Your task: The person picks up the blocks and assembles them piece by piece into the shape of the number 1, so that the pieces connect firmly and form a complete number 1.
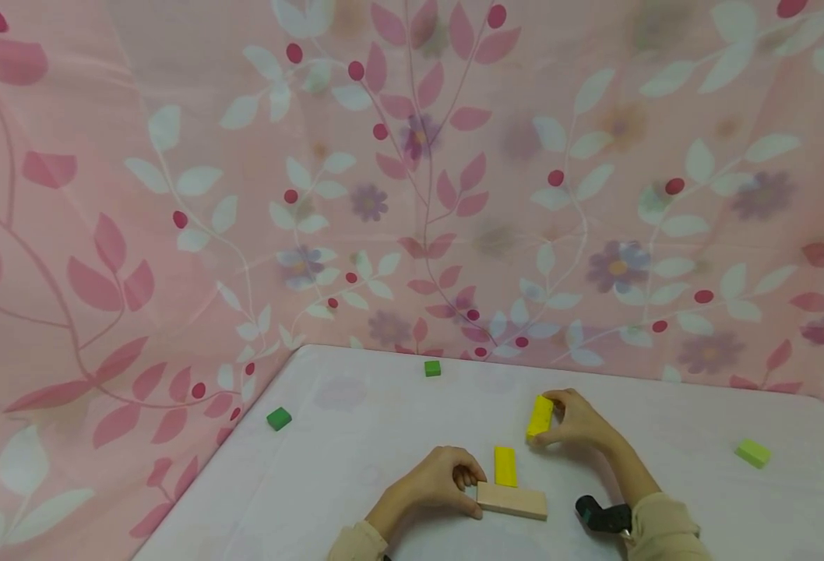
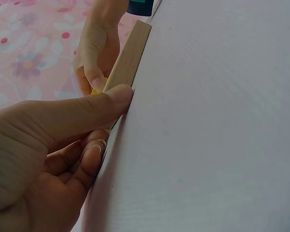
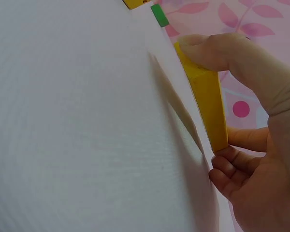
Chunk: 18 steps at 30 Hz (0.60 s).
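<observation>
Through the head camera I have the left hand [image 1: 441, 481] pinching the plank [image 1: 512, 501] at its left end: the thumb presses the near side while the other fingers curl behind it. Most of the plank's length runs out of that grip to the right, lying crosswise before me. From the left wrist I see the thumb tip [image 2: 120, 93] set on the wood, with the long free part stretching beyond it. My right hand [image 1: 580, 421] pinches the yellow block [image 1: 540, 417], which sits on the left side of the hand, between thumb and fingers. The right wrist view shows the thumb over one end and the fingers at the opposite end, so the block spans the grip lengthwise, its long side in plain sight between them. I cannot tell whether its underside touches the white tabletop [image 1: 356, 444]. Between the two hands, just past the plank's far edge, lies the second yellow block [image 1: 505, 466], clear of the right hand's fingers; whether it touches the plank I cannot make out. Well apart from both grips are the dark green block [image 1: 279, 418] at far left, the green block [image 1: 432, 368] near the back edge, and the lime block [image 1: 753, 453] off to the right. Behind the tabletop hangs a pink floral cloth [image 1: 496, 195].
</observation>
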Each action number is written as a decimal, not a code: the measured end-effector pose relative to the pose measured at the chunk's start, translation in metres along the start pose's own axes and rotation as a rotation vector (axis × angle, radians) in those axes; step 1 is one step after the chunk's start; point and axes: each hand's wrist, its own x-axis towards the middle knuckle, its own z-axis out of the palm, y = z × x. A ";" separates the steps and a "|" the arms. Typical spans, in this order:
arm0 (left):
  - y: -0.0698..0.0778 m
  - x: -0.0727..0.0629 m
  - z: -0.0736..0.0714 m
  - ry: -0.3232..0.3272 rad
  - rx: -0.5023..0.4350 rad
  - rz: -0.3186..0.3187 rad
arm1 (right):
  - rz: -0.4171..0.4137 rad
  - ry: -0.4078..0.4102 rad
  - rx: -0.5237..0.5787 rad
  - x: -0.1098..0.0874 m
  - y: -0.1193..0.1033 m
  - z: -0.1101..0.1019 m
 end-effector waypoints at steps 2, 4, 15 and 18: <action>0.000 0.000 0.000 0.000 0.001 0.002 | -0.008 0.005 0.002 0.001 0.000 0.001; -0.001 0.000 0.000 0.000 -0.001 0.001 | -0.021 0.011 0.006 0.001 0.000 0.002; -0.001 0.001 0.000 -0.002 0.005 -0.001 | -0.055 0.002 -0.044 0.005 -0.008 0.009; 0.000 0.001 0.000 -0.001 0.006 0.000 | -0.064 -0.005 -0.067 0.007 -0.009 0.010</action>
